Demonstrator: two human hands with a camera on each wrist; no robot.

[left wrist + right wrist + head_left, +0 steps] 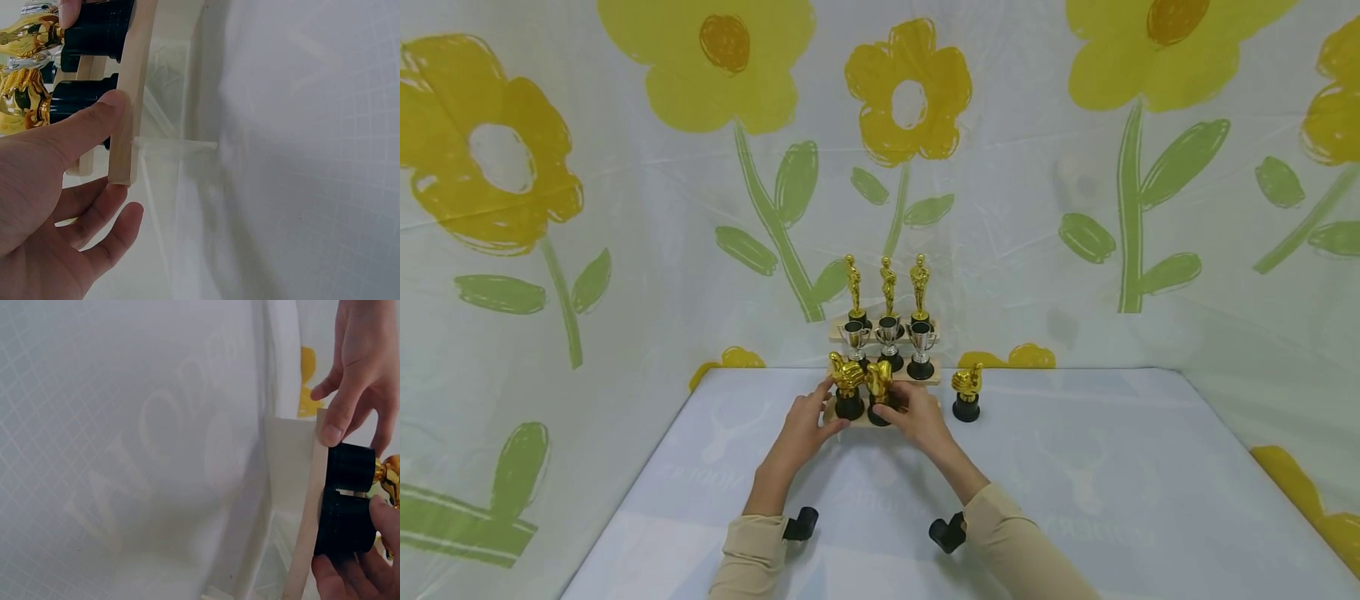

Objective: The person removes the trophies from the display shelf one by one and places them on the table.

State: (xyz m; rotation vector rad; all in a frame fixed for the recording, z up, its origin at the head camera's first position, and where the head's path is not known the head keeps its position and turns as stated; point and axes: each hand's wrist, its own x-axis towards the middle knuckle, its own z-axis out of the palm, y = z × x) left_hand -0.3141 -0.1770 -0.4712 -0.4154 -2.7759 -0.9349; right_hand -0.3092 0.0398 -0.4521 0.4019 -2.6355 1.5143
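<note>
A stepped wooden display stand (936,375) stands at the back of the table. On its lowest step are two gold thumbs-up trophies with black bases: a left one (847,377) and a right one (878,379). My right hand (919,414) grips the right trophy, thumb and fingers around its black base (347,525), which sits close beside the other base. At the step's left end, my left hand (805,425) holds the front board (135,69), thumb on its front edge and fingers at its end. A third thumbs-up trophy (967,392) stands on the table, right of the stand.
Silver cups (887,331) line the middle step, and gold statuettes (919,287) stand on the top one. A white cloth covers the table (1075,467). Behind it hangs a flowered curtain (1000,208). A black wrist camera (801,523) juts from the left sleeve.
</note>
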